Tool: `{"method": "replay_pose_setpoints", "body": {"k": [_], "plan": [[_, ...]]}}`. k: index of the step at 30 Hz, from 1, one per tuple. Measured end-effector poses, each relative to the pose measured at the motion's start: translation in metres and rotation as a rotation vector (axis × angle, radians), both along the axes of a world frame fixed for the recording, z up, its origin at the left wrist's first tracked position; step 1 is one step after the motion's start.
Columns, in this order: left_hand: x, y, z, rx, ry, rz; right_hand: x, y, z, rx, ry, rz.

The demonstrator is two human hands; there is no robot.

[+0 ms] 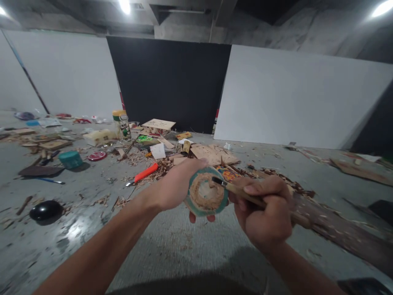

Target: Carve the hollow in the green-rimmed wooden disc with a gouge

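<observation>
left hand (175, 186) cupping teal-rimmed wooden piece (206, 193) — fingers (192, 217) partly hidden, right hand (267, 209) closed on carving tool (233, 188)

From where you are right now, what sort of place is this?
Probably a makeshift woodcarving spot, perhaps in a basement or garage: wood shavings litter the grey floor, an orange knife lies among them, and the right hand holds a carving tool over a round piece in the left hand.

Light is dim; ceiling lamps (125, 5) glare white; the floor (181, 248) gleams at left, shadowed below; edges stretch.
</observation>
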State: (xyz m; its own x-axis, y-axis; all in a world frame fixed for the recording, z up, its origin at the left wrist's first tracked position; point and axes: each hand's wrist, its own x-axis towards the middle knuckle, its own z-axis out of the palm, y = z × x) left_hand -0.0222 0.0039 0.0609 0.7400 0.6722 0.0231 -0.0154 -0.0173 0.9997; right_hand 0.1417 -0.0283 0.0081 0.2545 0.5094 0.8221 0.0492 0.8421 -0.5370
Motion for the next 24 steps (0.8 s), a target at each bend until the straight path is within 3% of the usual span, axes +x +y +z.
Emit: {"method": "replay_pose_setpoints", "body": {"k": [6,9,12,17,24], "plan": [[-0.004,0.004,0.001,-0.084,-0.009,-0.03,0.007,-0.001,0.008,0.133,-0.121,0.089],[-0.004,0.004,-0.002,0.067,0.049,0.062,0.015,-0.001,0.013,0.197,-0.261,0.129],[-0.005,0.001,-0.004,0.203,0.104,0.119,0.016,0.0,0.01,0.199,-0.228,0.149],[-0.006,0.0,-0.003,0.19,0.058,0.101,0.003,0.003,0.0,-0.002,0.01,0.242],[-0.002,0.002,0.004,0.029,0.018,0.058,0.006,0.006,0.011,-0.284,0.105,0.416]]}}
